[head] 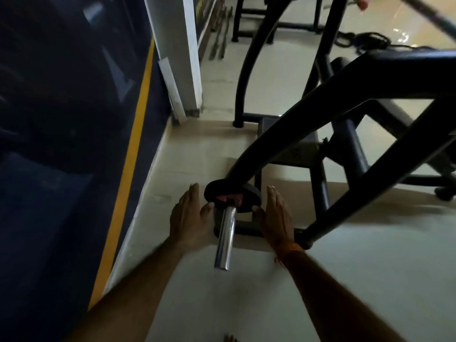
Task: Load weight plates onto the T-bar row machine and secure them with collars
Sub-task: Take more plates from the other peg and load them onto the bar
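A small black weight plate point(246, 196) with a red centre label sits on the chrome sleeve point(225, 236) of the T-bar row machine, pushed up against the black lever arm point(296, 124). My left hand point(188, 215) is at the plate's left edge, thumb touching the rim, fingers straight. My right hand point(276, 215) is at its right edge, thumb on the rim, palm facing in. The bare sleeve sticks out toward me between my forearms. I see no collar.
A dark blue wall with a yellow stripe point(125, 183) runs close on the left, beside a white pillar point(182, 53). The black machine frame point(370, 169) crosses on the right. Other equipment and cables point(370, 40) lie farther back on the pale floor.
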Motion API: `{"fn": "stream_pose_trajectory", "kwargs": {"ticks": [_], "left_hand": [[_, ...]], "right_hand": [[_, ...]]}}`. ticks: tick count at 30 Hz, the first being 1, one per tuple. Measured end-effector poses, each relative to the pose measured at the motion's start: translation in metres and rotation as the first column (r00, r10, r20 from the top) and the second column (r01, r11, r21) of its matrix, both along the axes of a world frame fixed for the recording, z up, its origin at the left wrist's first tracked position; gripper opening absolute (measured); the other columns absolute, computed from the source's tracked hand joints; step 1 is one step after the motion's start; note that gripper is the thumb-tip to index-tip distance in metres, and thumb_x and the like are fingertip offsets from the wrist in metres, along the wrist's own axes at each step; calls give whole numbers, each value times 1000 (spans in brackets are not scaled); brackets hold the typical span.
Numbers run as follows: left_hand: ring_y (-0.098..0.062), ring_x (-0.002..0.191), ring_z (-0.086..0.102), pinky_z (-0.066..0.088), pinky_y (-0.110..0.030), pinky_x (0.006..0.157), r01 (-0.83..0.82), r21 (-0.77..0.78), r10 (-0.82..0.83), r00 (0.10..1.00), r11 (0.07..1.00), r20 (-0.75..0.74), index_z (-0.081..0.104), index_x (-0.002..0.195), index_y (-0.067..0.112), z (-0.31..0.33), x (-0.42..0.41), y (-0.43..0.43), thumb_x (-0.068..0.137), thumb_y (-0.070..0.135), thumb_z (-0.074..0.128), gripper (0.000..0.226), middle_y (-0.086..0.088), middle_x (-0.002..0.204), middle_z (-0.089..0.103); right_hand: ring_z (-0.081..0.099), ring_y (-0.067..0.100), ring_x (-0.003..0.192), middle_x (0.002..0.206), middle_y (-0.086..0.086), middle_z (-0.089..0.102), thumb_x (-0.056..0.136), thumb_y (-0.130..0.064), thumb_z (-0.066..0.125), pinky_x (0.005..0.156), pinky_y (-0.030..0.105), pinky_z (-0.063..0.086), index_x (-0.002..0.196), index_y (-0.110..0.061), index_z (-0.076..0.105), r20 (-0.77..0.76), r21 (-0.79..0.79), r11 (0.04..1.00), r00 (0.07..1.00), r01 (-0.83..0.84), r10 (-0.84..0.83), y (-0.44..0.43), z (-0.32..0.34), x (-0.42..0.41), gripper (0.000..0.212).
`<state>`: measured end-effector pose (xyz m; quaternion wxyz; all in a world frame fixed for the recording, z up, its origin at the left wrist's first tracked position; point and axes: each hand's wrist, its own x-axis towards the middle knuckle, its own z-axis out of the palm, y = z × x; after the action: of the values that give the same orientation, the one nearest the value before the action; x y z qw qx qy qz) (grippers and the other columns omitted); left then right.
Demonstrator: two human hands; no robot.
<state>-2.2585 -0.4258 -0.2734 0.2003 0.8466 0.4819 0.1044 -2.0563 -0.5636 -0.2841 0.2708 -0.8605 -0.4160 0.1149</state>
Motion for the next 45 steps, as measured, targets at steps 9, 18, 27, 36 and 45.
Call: {"fn": "stream_pose_trajectory", "kwargs": {"ticks": [9,18,27,36,45], "left_hand": [[-27,148,37,38,-45,115,-5,-292,29,996,957,79,11,163,17,-119,52,67,99,43,60,85,-7,166,31],[-33,91,65,54,-44,74,-105,-81,125,945,991,302,52,109,8,-148,65,68,90,5,56,19,-12,100,66],[-30,99,66,57,-47,84,-102,-90,118,976,991,185,53,122,10,-134,3,-2,87,7,67,37,-9,110,65],[-26,97,63,39,-24,76,-182,-163,213,957,970,196,54,118,11,-127,-87,-108,99,10,55,19,-5,107,62],[-44,118,64,55,-53,92,-123,-101,135,984,987,120,48,145,-3,-72,-182,-257,85,9,78,68,-23,130,64]], "right_hand": [[54,29,132,146,12,54,97,-25,66,104,49,53,153,-11,35,-81,59,996,995,64,-60,73,-109,23,66],[61,22,104,120,6,60,98,-24,65,85,43,59,129,-13,51,-101,200,973,990,112,-94,72,-138,27,36],[63,23,107,121,4,59,98,-15,62,87,47,60,125,-18,48,-159,150,985,985,89,-64,3,-134,-28,30],[64,23,102,116,3,60,91,2,61,77,44,62,119,-18,50,-180,166,985,984,48,-18,-96,-135,-111,36],[63,17,93,111,0,58,96,-17,64,73,37,63,117,-22,47,-169,187,982,983,-33,66,-243,-76,-194,27]]}}
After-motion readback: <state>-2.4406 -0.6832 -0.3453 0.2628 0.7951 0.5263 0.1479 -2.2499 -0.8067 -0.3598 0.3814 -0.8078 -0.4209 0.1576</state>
